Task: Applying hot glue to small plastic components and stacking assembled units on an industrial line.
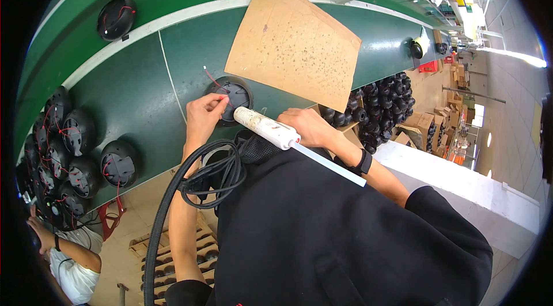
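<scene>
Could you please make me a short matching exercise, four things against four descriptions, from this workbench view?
1. Cardboard sheet
2. Left hand
3. Glue gun
4. Cable

A. White, with a pale stick jutting from one end
B. Black, gathered in loops
C. Brown, lying on the green table
D. At a round black part

Pairs: 1-C, 2-D, 3-A, 4-B

The left hand bends its fingers over a round black part with a red wire on the green table. The right hand, its grip hidden, is just beside a white glue gun bearing a translucent stick.
</scene>
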Motion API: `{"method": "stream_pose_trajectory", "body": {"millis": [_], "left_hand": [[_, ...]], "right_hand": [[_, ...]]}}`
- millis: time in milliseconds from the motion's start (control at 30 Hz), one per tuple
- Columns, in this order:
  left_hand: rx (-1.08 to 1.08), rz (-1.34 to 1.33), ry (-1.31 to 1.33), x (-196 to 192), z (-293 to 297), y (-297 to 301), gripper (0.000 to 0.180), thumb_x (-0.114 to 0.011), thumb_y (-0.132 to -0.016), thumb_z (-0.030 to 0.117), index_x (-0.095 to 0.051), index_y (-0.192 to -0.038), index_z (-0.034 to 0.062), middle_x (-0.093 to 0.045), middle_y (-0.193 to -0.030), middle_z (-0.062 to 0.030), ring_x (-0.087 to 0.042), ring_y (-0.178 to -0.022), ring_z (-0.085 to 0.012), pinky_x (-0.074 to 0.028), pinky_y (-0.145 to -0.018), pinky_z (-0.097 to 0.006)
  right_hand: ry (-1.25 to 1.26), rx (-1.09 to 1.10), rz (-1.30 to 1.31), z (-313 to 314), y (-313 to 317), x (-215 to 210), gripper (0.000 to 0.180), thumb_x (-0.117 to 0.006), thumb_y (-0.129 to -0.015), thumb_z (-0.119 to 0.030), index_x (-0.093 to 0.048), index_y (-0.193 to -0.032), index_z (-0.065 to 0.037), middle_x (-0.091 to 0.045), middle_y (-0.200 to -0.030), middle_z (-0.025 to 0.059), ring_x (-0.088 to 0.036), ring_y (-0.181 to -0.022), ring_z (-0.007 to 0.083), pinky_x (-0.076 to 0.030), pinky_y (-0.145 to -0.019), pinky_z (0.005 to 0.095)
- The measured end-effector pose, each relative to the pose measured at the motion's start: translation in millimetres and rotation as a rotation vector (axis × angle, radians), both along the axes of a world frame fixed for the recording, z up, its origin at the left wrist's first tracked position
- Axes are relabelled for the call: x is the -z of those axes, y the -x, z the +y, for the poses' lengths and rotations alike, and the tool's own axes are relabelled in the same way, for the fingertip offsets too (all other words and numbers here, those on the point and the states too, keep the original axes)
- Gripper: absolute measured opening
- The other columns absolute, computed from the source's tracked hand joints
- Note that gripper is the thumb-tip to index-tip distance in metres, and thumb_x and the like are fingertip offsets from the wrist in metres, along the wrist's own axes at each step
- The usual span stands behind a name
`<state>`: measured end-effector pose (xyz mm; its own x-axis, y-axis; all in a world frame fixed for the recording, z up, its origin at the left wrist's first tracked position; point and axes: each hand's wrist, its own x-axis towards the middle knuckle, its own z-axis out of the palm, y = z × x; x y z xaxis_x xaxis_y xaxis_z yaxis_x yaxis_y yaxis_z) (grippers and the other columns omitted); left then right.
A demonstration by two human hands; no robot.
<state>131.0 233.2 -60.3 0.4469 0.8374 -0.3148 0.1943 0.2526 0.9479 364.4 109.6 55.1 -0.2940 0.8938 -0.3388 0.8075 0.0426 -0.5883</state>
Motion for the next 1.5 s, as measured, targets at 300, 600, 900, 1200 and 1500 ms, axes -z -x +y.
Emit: {"method": "stream_pose_trajectory", "body": {"millis": [300, 600, 900, 1200, 1500], "left_hand": [[0.03, 0.022, 0.01, 2, -2, 5, 0.015, -0.073, -0.088, 0.012, -0.075, -0.095, -0.0011, -0.065, -0.067, -0.0014, -0.059, -0.059, -0.0055, -0.048, -0.053, -0.021], [0.002, -0.003, 0.005, 4, -17, 29, 0.012, -0.073, -0.086, 0.008, -0.074, -0.094, -0.0011, -0.067, -0.069, -0.0037, -0.058, -0.06, -0.0059, -0.046, -0.057, -0.022], [0.229, -0.055, -0.021, -7, -28, 43, 0.015, -0.073, -0.085, 0.004, -0.074, -0.099, -0.001, -0.071, -0.087, -0.0068, -0.063, -0.073, -0.0091, -0.051, -0.063, -0.022], [0.317, -0.087, -0.053, -10, -26, 41, 0.016, -0.071, -0.085, 0.001, -0.074, -0.1, -0.0014, -0.071, -0.092, -0.0089, -0.065, -0.075, -0.0111, -0.053, -0.065, -0.024], [0.237, -0.057, -0.046, -7, -25, 39, 0.012, -0.072, -0.086, 0.004, -0.074, -0.097, -0.0015, -0.071, -0.086, -0.0059, -0.063, -0.071, -0.0096, -0.051, -0.064, -0.023]], "right_hand": [[0.12, -0.008, -0.032, 10, -1, -14, 0.021, -0.067, -0.076, -0.02, -0.06, -0.084, -0.003, -0.066, -0.084, 0.0173, -0.064, -0.084, 0.039, -0.049, -0.069, 0.047], [0.06, 0.017, 0.0, 1, -3, -12, 0.021, -0.067, -0.075, -0.02, -0.06, -0.084, -0.002, -0.065, -0.08, 0.0174, -0.063, -0.08, 0.04, -0.049, -0.067, 0.047], [-0.063, 0.042, 0.076, -2, -6, 3, 0.021, -0.064, -0.067, -0.016, -0.051, -0.074, -0.001, -0.056, -0.069, 0.0174, -0.056, -0.067, 0.0414, -0.045, -0.06, 0.0465], [0.037, 0.027, 0.018, 3, -4, 2, 0.022, -0.064, -0.071, -0.02, -0.054, -0.075, -0.001, -0.061, -0.073, 0.0216, -0.06, -0.075, 0.0444, -0.047, -0.063, 0.048], [-0.097, 0.071, 0.04, -3, -5, 8, 0.014, -0.066, -0.069, -0.008, -0.052, -0.071, -0.003, -0.057, -0.064, 0.0152, -0.058, -0.061, 0.0395, -0.046, -0.057, 0.0444]]}}
